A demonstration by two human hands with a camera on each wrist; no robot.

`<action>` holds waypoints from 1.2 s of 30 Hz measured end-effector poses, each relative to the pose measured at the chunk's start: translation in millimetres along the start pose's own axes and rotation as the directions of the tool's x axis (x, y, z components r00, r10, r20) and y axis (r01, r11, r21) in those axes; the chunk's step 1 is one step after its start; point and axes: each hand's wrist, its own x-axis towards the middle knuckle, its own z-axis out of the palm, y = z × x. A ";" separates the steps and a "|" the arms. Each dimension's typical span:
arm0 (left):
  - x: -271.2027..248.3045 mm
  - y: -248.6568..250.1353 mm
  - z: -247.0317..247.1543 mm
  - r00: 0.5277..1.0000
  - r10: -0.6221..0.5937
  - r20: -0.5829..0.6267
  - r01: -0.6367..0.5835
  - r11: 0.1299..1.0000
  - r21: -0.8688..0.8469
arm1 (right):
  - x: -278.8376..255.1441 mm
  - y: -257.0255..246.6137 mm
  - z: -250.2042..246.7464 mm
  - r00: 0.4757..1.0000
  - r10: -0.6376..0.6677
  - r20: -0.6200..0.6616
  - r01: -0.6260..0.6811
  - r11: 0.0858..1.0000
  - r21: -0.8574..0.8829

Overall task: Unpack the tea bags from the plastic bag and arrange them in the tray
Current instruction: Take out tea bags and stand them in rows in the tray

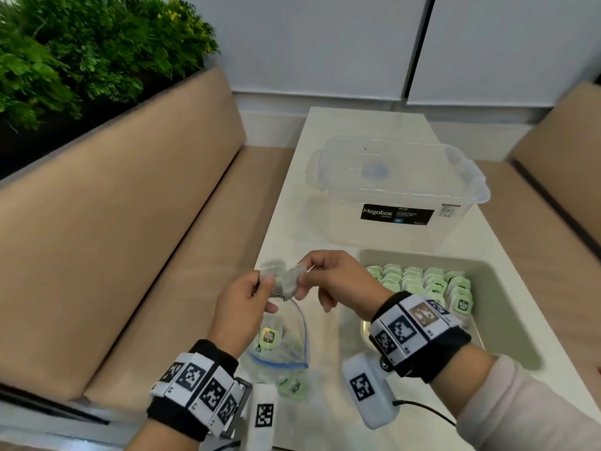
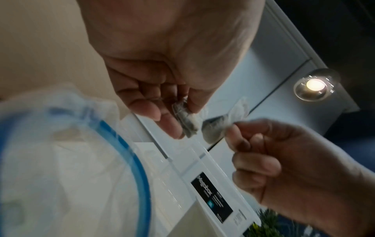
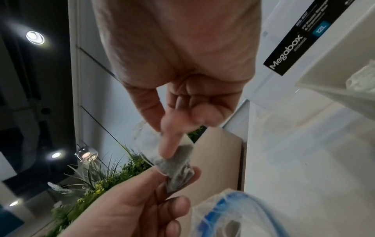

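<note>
Two small grey tea bags hang above the table's near left part, apparently joined by their strings. My left hand [image 1: 265, 284] pinches one tea bag [image 2: 186, 118] between thumb and fingers. My right hand [image 1: 304, 278] pinches the other tea bag [image 2: 219, 125] by its top corner. In the right wrist view the right hand [image 3: 178, 144] and the left hand [image 3: 174, 176] meet on the grey bags [image 3: 178, 165]. Below them lies the clear plastic bag [image 1: 289, 346] with a blue zip, with green-labelled tea bags [image 1: 268, 336] inside. The pale tray [image 1: 487, 265] at right holds rows of green tea bags [image 1: 422, 281].
A clear lidded storage box [image 1: 400, 190] with a black label stands behind the tray. One green tea bag [image 1: 292, 385] lies at the near table edge. Tan bench seats flank the narrow white table [image 1: 325, 131]. Plants [image 1: 81, 53] sit at the far left.
</note>
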 end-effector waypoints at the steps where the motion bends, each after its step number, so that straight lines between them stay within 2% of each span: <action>1: -0.2 4.3 5.1 1.000 0.012 0.022 -0.012 1.000 0.006 | -3.0 -2.3 -4.2 1.000 0.007 0.020 -0.007 1.000 0.003; 4: -0.6 14.7 18.8 0.998 0.035 0.053 -0.035 0.999 -0.001 | -9.8 -4.7 -16.2 0.999 0.008 0.034 -0.007 0.999 -0.042; 8: 0.1 22.7 34.5 0.997 0.043 0.064 -0.041 0.999 -0.028 | -19.0 -4.1 -37.0 1.000 -0.014 0.003 0.014 0.968 -0.251; 11: 2.6 27.5 44.5 0.995 0.068 0.067 -0.068 0.998 0.001 | -24.3 -3.4 -58.5 0.999 0.008 0.032 0.007 0.889 -0.457; 15: 6.0 26.7 55.6 0.994 0.106 0.031 -0.107 0.994 0.026 | -29.3 -7.0 -85.7 0.995 0.031 0.097 0.037 0.780 -0.625; 17: 5.4 28.4 60.2 0.995 0.098 0.034 -0.098 0.995 -0.003 | -31.3 -8.8 -96.4 0.994 0.031 0.107 0.044 0.770 -0.636; 19: 1.1 35.4 65.2 0.995 0.088 0.053 -0.084 0.993 -0.081 | -34.1 -10.7 -104.5 0.991 0.034 0.128 0.048 0.805 -0.591; 22: -4.2 44.2 70.7 0.985 0.130 0.109 -0.112 0.981 -0.158 | -37.6 -16.4 -110.3 0.980 0.040 0.195 0.083 0.807 -0.585; 24: -4.7 50.5 71.9 0.971 0.172 0.167 -0.150 0.979 -0.139 | -39.1 -21.9 -111.7 0.972 0.038 0.234 0.119 0.777 -0.618; 28: -5.6 68.5 71.4 0.920 0.222 0.324 -0.237 0.972 0.005 | -40.6 -34.7 -113.5 0.957 0.079 0.280 0.159 0.666 -0.729; 32: -7.6 80.1 74.9 0.854 0.173 0.490 -0.170 0.984 -0.052 | -42.1 -42.9 -113.9 0.941 0.139 0.310 0.180 0.570 -0.802; 34: -6.0 79.9 78.7 0.811 0.229 0.538 -0.215 0.972 -0.088 | -43.7 -47.6 -113.1 0.940 0.162 0.299 0.174 0.526 -0.833; 36: -6.7 82.6 82.2 0.802 0.283 0.526 -0.256 0.958 -0.126 | -45.8 -52.1 -115.7 0.950 0.154 0.273 0.155 0.526 -0.836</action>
